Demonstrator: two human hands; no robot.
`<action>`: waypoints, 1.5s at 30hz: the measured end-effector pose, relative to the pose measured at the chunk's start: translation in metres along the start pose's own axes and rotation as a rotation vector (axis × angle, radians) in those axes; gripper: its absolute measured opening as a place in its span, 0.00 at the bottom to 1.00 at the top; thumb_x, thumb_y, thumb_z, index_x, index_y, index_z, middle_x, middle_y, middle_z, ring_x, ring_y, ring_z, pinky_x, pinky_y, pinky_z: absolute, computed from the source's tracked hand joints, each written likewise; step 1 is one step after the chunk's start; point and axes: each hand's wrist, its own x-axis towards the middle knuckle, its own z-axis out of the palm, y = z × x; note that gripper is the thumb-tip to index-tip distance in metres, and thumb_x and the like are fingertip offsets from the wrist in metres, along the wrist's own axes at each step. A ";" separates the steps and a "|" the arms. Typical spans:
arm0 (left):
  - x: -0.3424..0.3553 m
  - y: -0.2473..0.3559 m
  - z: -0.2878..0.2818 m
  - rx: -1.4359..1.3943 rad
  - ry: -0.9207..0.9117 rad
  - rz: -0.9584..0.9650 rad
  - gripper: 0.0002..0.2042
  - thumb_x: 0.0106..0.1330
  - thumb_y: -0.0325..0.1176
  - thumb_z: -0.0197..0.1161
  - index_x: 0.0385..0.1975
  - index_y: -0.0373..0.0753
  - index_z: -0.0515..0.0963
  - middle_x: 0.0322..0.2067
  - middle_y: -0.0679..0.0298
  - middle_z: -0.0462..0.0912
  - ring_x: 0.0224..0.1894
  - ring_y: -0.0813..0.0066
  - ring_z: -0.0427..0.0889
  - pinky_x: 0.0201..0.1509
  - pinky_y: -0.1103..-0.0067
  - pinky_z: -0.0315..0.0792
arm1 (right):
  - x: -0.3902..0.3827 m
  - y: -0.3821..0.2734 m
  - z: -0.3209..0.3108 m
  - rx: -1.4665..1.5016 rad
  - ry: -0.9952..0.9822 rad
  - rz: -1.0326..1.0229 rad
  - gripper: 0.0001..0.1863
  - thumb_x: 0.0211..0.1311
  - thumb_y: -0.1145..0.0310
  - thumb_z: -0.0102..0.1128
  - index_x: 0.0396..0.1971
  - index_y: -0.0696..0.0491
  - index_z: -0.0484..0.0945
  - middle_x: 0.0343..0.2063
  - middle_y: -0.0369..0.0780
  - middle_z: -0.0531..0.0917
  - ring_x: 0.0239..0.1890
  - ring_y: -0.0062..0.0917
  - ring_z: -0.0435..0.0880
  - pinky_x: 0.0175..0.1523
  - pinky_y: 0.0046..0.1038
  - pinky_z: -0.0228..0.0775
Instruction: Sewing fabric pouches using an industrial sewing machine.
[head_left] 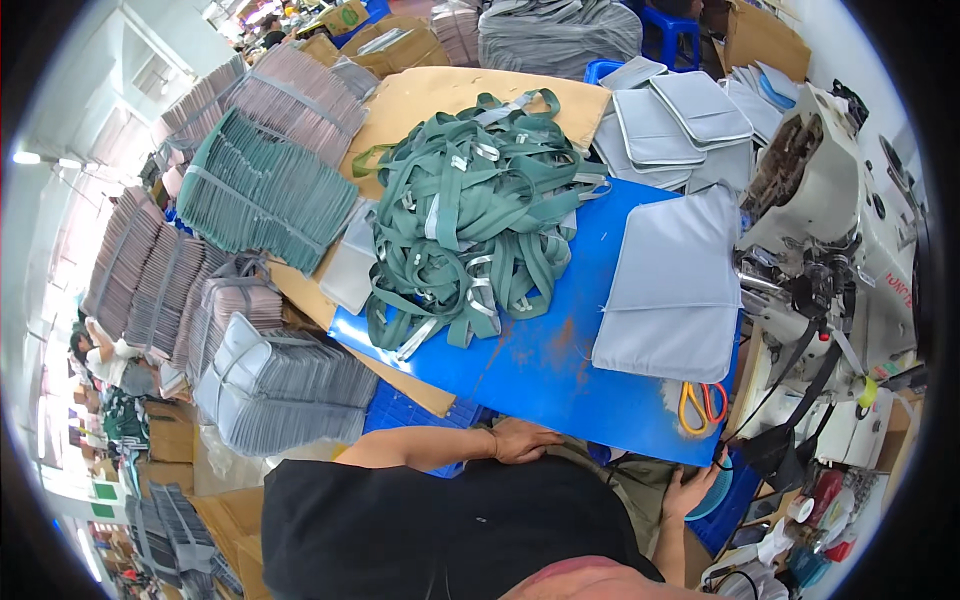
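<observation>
My left hand (522,440) lies low at the near edge of the blue work surface (545,370), over my lap, its fingers stretched out flat with nothing seen in them. My right hand (688,492) is under the near right corner of that surface, beside a round teal basket (710,490); its fingers are apart and seem to hold nothing. Just above it lies a pair of scissors (692,412) with one yellow and one red handle loop. A grey padded fabric panel (668,285) lies flat beyond the scissors. A tangled heap of green straps (470,215) covers the middle.
A sewing machine (840,200) stands at the right. More grey panels (690,120) are piled at the far right. Strapped bundles of green panels (265,195), pink panels (300,100) and grey panels (285,390) stand along the left. A blue stool (672,38) is at the back.
</observation>
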 end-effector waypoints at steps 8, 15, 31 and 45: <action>-0.001 -0.013 0.005 0.003 0.000 -0.011 0.24 0.71 0.38 0.52 0.67 0.42 0.71 0.63 0.51 0.77 0.64 0.48 0.76 0.65 0.60 0.71 | 0.016 0.010 0.027 -0.030 -0.188 0.167 0.25 0.56 0.65 0.68 0.52 0.60 0.79 0.58 0.54 0.78 0.61 0.56 0.70 0.67 0.47 0.62; -0.006 -0.026 0.012 0.033 0.048 0.079 0.24 0.71 0.37 0.53 0.68 0.43 0.72 0.65 0.52 0.76 0.67 0.49 0.72 0.71 0.57 0.64 | 0.019 0.018 0.041 0.053 -0.155 -0.023 0.24 0.58 0.57 0.66 0.49 0.57 0.82 0.51 0.52 0.82 0.54 0.56 0.75 0.63 0.49 0.62; -0.002 -0.024 0.013 0.087 0.168 0.186 0.24 0.70 0.37 0.55 0.66 0.44 0.74 0.65 0.51 0.74 0.67 0.47 0.72 0.69 0.57 0.66 | 0.016 0.008 0.028 -0.020 -0.149 0.069 0.21 0.54 0.63 0.69 0.46 0.58 0.82 0.48 0.53 0.83 0.50 0.58 0.74 0.60 0.50 0.63; -0.002 -0.016 0.008 -0.011 -0.002 0.021 0.23 0.73 0.38 0.53 0.68 0.47 0.70 0.62 0.56 0.77 0.60 0.50 0.78 0.60 0.62 0.74 | 0.011 0.025 0.040 -0.043 -0.085 0.047 0.23 0.54 0.63 0.70 0.48 0.59 0.80 0.51 0.53 0.82 0.55 0.55 0.73 0.67 0.50 0.61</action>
